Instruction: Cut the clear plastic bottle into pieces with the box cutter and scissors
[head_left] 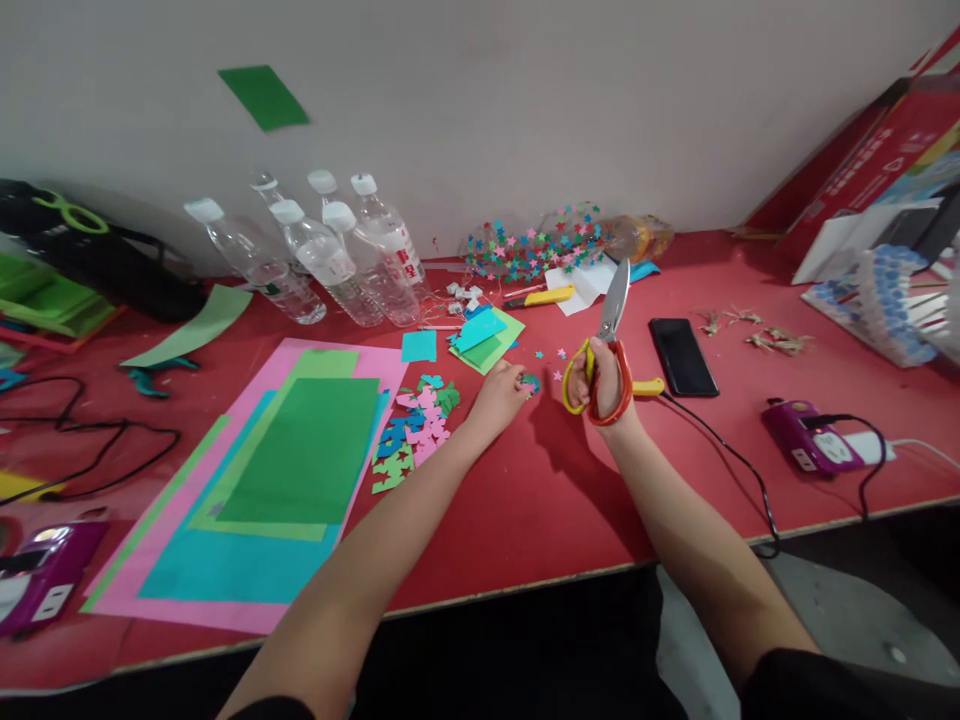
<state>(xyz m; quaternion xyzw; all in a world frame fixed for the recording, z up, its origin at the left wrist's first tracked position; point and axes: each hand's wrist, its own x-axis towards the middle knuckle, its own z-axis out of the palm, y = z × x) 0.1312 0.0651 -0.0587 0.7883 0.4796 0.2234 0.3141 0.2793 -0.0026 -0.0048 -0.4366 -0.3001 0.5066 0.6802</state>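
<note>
Two bare hands work over the red table [517, 530], and the right hand [602, 380] has its fingers through the handle loops, one yellow and one red, of the scissors [615, 300], clamped round them; the blades point to about one o'clock from that hand. The left hand [499, 393] has thumb and forefinger close together beside the small blue-green pieces [531, 383] on the tabletop, between two and three o'clock from it; I cannot tell whether the fingers grip any. Loose small stars [561, 353] lie near two o'clock from the left hand. Just above it, near twelve, sits a pile of small paper squares [487, 340], and at ten a separate teal square [419, 346], with clear bottles [322, 250] farther out that way. At eight o'clock lies a heap of cut paper scraps [420, 430]; between eight and nine, large coloured sheets [300, 450]. The yellow cutter [550, 296] is at one o'clock, the star-dotted cluster [536, 243] beyond it. From the right hand, a black phone [684, 357] lies near three, and a purple power socket [814, 437] between three and four.
</note>
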